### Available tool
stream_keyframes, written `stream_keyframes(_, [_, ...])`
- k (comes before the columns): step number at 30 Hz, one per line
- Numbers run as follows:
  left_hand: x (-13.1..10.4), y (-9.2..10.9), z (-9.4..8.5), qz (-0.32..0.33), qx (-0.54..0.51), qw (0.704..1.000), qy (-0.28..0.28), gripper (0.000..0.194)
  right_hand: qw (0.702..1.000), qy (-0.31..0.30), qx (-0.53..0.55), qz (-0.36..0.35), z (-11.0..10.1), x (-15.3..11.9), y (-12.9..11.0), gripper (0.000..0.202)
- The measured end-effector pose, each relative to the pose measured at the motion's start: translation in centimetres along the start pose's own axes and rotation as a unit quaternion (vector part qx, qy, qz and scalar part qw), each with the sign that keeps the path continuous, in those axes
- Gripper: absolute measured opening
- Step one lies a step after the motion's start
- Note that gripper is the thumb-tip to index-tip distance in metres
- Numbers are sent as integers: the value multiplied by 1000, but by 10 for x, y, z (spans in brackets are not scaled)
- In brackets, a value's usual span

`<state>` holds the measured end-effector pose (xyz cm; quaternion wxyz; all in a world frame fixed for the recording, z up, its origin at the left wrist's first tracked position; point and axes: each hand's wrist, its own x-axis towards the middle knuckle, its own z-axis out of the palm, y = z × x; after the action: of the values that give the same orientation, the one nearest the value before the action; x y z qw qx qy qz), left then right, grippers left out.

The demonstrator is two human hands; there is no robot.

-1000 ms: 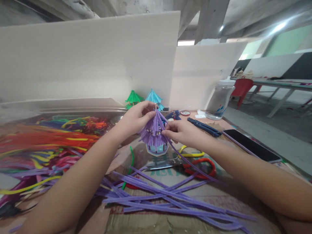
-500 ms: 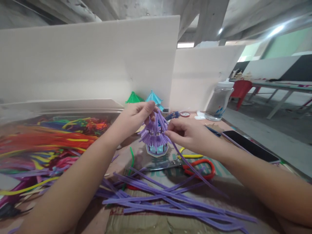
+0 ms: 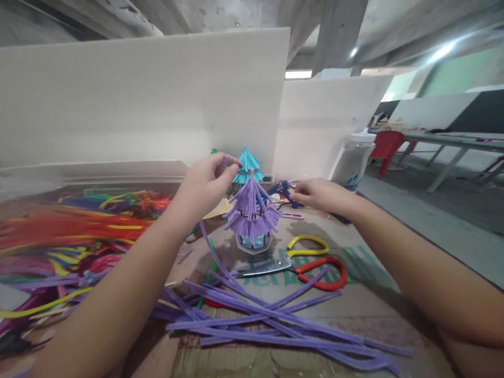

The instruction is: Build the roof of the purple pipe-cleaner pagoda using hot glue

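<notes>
**Purple pagoda stands upright on the counter**

Nearest, loose purple strips (image 3: 220, 321) lie crisscrossed; beyond them, scissors (image 3: 271, 266) point their blades left. Just behind rises the purple pagoda (image 3: 251, 226), long axis vertical, peak up. The left hand's (image 3: 208, 181) grip pinches a trailing strip (image 3: 208, 240); the right hand's (image 3: 321, 194) is beside a blue tool (image 3: 280, 188), its hold impossible to tell.

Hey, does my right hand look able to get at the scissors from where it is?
Probably yes: the scissors lie nearer you than the right hand, and their yellow handle is uncovered, with nothing visible blocking the way.
</notes>
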<state>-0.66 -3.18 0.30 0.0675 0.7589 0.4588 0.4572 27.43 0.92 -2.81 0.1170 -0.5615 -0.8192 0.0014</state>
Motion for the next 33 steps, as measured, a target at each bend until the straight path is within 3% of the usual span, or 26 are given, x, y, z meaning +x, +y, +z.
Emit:
stream_keyframes(2, [1,-4,3,4,43,999,-29,34,995,61,16,75,16,14,25,36])
stream_keyframes(5, [3,-12,15,11,55,996,-66,43,990,77,40,108,47,28,51,42])
stream_keyframes(11, [4,-23,32,37,-19,995,-94,42,986,88,132,57,97,40,63,59])
stream_keyframes(16, [4,-21,29,26,-71,991,-113,37,978,104,175,55,115,43,69,70])
stream_keyframes(25, [2,-14,20,43,-71,991,-109,30,938,171,286,99,108,46,63,35])
stream_keyframes(30, [5,-16,16,64,-63,992,-92,27,882,241,387,121,82,45,58,38])
stream_keyframes(33, [6,-19,13,41,-96,989,-107,32,860,244,433,115,57,39,50,39])
